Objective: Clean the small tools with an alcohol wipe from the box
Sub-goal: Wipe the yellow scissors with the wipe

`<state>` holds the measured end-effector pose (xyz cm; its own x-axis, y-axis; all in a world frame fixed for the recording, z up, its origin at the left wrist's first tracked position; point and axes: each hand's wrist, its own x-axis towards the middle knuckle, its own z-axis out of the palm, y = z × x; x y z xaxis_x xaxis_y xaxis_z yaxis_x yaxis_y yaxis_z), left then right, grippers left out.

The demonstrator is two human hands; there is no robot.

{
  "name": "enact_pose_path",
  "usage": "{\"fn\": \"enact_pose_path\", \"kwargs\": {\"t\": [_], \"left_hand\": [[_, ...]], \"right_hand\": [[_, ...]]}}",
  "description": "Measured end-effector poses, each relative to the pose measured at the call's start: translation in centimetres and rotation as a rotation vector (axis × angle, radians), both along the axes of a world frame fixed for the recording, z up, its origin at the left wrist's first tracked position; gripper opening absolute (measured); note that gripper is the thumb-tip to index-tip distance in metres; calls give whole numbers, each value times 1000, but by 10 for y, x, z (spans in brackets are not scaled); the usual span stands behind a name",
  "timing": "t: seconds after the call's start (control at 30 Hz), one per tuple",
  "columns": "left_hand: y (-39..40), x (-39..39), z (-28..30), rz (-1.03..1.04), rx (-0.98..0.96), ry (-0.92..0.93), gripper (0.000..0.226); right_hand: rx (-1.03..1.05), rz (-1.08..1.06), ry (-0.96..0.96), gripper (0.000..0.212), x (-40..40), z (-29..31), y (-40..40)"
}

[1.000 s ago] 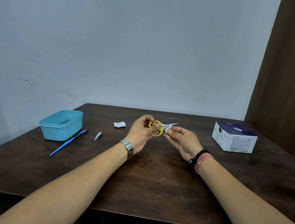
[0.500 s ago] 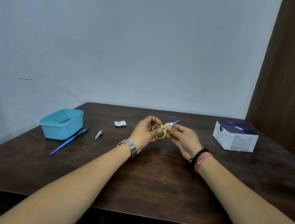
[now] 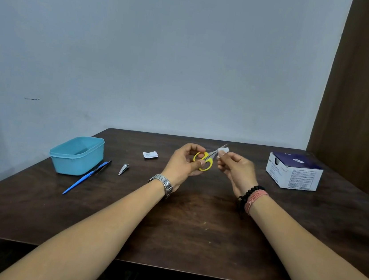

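Hands (image 3: pixel 184 163) on scissors (image 3: pixel 204 159), wipe (image 3: pixel 223 149)

Both hands were raised and drawn close together, forearms converging from the near edge.

The left hand (image 3: pixel 184 162) was curled with its thumb and fingers closed on the scissors (image 3: pixel 204 159), palm turned rightward, a metal watch on its wrist. The right hand (image 3: pixel 236 169) stood just beside it, thumb and forefinger pinched on the wipe (image 3: pixel 223 149) at fingertip height, other fingers loosely bent; bead and cord bracelets circled that wrist.
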<state>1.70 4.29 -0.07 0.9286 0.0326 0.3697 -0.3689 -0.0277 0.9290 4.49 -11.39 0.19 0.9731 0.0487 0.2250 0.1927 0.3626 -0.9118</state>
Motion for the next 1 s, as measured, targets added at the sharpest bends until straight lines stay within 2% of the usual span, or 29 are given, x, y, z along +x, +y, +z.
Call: {"fn": "enact_pose_path", "kwargs": {"t": [0.1,0.27,0.43,0.6,0.7,0.8,1.0], "left_hand": [[3,0,0,27,-8,6,27],[5,2,-1,68,10,28,28],[5,2,-1,52,64,19,27],[3,0,0,62,157,2,28],[2,0,-1,57,191,-17,27],[3,0,-2,43,182,-20,27],[3,0,0,19,111,3,26]], "right_hand": [[-20,-91,-52,6,4,2,-8],[-477,-238,-334,11,1,3,-7],[-717,-279,-479,6,-2,1,2],[-772,-371,-429,5,-1,2,-6],[-825,-355,-501,12,-5,2,-5],[-847,-328,-540,12,-8,1,1],[-858,-353,-494,10,0,2,-9]]}}
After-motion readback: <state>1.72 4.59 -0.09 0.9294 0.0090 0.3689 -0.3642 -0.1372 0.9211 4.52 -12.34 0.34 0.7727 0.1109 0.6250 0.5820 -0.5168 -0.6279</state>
